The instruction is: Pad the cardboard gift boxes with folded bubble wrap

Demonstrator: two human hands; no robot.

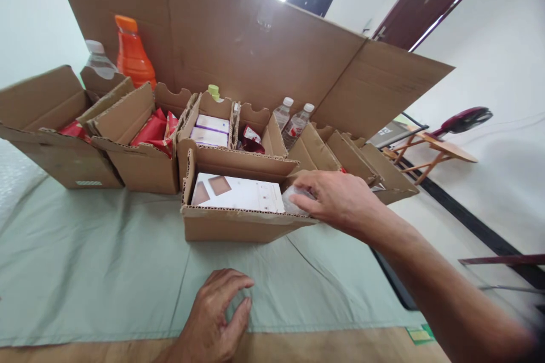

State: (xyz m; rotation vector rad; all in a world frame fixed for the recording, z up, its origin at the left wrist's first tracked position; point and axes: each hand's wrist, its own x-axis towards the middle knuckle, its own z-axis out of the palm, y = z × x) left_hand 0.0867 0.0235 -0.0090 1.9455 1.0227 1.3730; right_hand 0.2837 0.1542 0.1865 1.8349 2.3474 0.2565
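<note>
My right hand (336, 198) reaches into the right end of a small open cardboard box (232, 226) and is closed on a clear plastic bottle (293, 199) lying inside it. A flat white packet with brown squares (236, 193) fills the rest of that box. My left hand (217, 315) rests on the pale green cloth (93, 272) in front of the box, fingers loosely curled and apart, holding nothing.
Behind stand several open cardboard boxes: red packets (151, 130), white and purple packets (210, 130), two water bottles (292, 119). An orange bottle (133, 54) and a clear bottle (100, 59) stand far left before a big cardboard sheet (255, 34). A folding wooden stand (430, 150) is at right.
</note>
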